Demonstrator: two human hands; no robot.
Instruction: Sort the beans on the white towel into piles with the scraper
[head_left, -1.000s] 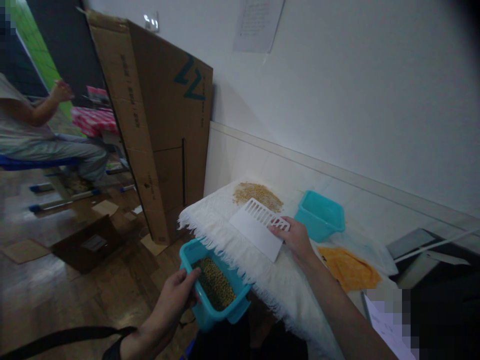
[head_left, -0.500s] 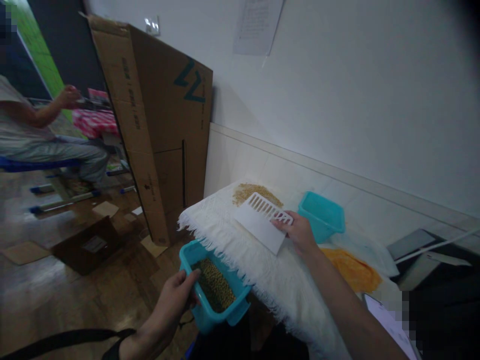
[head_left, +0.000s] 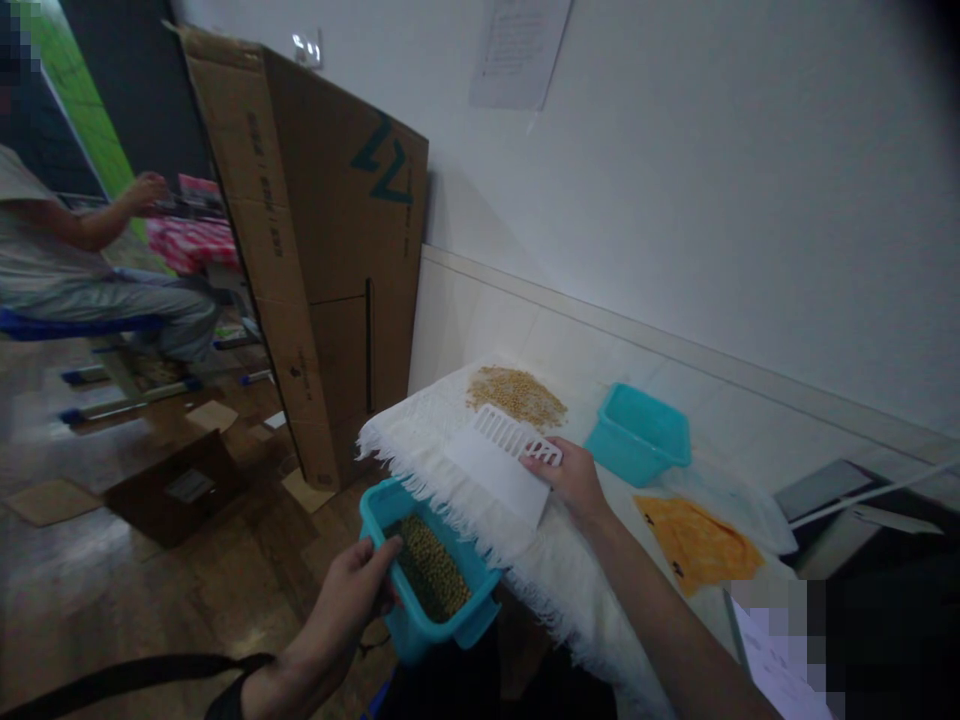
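My left hand [head_left: 358, 580] is closed on the rim of a turquoise plastic bin [head_left: 409, 620], thumb over the edge. Small yellowish beans [head_left: 435, 565] cover the bottom of this bin, which sits just below the table's fringed edge. My right hand [head_left: 574, 480] grips a flat white plastic scraper [head_left: 499, 472] by its slotted end. The scraper lies low over the white fringed cloth [head_left: 420, 420]; whether it touches the cloth I cannot tell. Beyond it, a spread of beans [head_left: 517, 392] lies on the cloth near the wall.
A second turquoise bin [head_left: 637, 435] stands at the back right, beside an orange cloth [head_left: 701, 545] and a clear plastic bag [head_left: 739, 500]. A tall cardboard box [head_left: 337, 250] leans at the wall. At the far left a person [head_left: 82, 240] sits by a checkered cloth [head_left: 191, 240].
My right hand has drawn the scraper toward me and slightly left, away from the bean spread, showing more of it. My left hand and the held bin have stayed almost still.
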